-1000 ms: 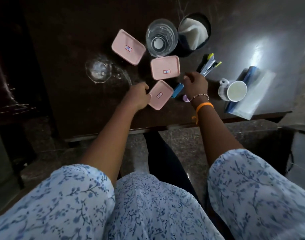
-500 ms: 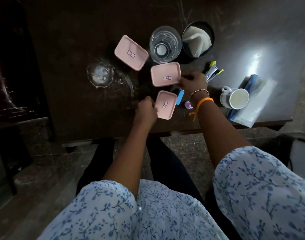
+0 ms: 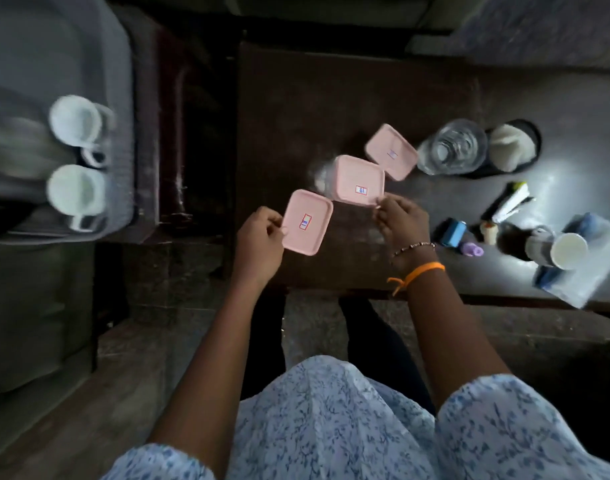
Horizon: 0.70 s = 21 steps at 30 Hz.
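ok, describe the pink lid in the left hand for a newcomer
On the dark table, a diagonal row of pink lids runs from the glass toward the person. Yours is the nearest lid, the only one the left hand grips.

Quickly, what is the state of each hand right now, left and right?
Left hand: closed, pinching the edge of the near pink tray.
Right hand: closed, pinching the corner of the middle pink tray.

Both label-up — nearer pink lid point(image 3: 307, 221) tilted, middle pink lid point(image 3: 359, 181) just beyond.
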### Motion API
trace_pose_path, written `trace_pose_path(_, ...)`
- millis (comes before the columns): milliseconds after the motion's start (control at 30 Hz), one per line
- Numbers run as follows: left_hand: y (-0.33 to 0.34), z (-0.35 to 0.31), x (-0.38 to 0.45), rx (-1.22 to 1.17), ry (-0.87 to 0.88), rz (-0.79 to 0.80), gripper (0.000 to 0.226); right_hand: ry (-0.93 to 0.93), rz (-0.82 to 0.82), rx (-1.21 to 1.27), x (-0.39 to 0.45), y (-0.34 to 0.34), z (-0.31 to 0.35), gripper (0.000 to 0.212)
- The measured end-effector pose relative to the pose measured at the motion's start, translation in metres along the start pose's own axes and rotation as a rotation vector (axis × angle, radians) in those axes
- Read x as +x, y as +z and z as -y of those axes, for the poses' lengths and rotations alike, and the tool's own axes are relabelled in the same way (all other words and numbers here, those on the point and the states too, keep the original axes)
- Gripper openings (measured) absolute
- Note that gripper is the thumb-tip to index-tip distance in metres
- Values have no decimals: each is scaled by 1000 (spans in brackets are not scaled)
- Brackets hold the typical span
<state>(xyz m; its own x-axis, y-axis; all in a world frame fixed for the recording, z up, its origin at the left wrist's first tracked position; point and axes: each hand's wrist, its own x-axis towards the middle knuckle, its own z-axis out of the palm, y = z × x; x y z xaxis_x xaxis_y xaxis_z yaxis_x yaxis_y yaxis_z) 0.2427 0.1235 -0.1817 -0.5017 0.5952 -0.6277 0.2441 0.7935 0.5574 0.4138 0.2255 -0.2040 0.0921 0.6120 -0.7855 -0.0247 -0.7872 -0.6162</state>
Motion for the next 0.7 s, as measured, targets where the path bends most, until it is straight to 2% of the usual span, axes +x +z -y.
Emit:
trace_pose_path(200, -113, 4, 14, -89, 40, -227, 12, 27, 156, 250, -47, 104, 6, 20)
trace_pose_path(400, -199, -4, 62, -81, 60, -491, 17, -40, 247, 147, -73, 178, 14, 20)
trace_pose_path(567, -244, -11, 125, 24, 5, -550, 24, -104, 231, 53, -82, 206, 17, 19)
trace_pose_path(700, -251, -13, 164, 142, -48, -480, 30, -152, 224, -13, -86, 222, 15, 18)
